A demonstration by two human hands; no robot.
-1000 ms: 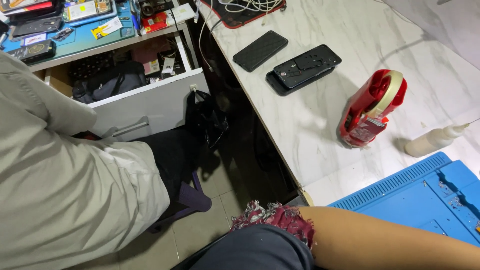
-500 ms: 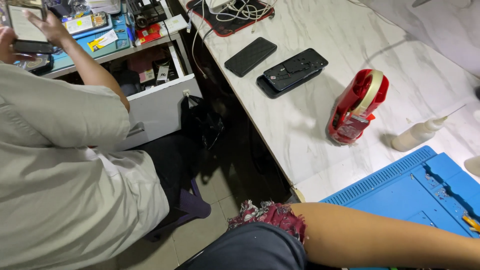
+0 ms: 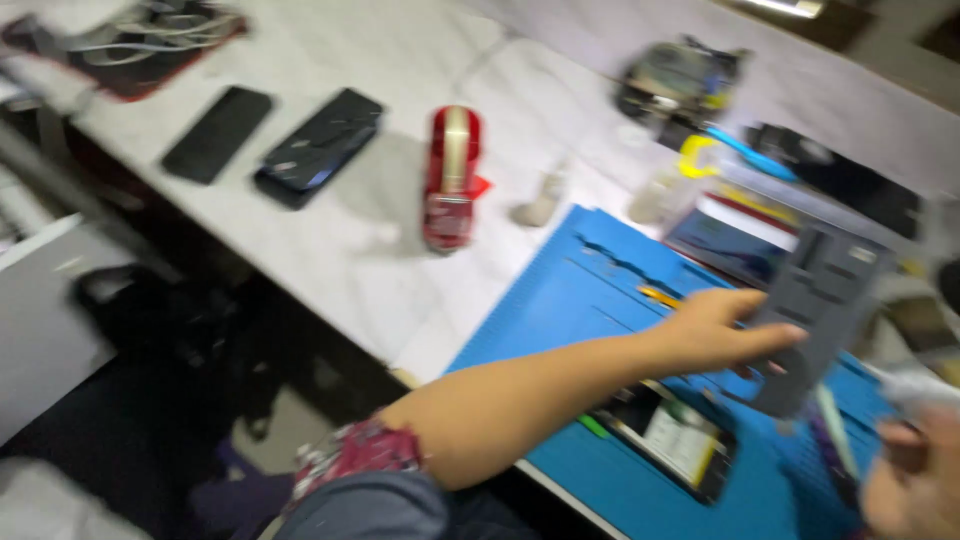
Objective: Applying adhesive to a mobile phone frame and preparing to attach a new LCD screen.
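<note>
Left hand (image 3: 722,332) is pinching a grey slotted block (image 3: 818,310) over the blue work mat (image 3: 600,300), with the opened phone (image 3: 668,438) at 7 o'clock from it. Right hand (image 3: 915,480) sits at 5 o'clock, cut off, so can't tell its grip. Block looks loosely held and could drop on the phone; everything's motion-blurred.
</note>
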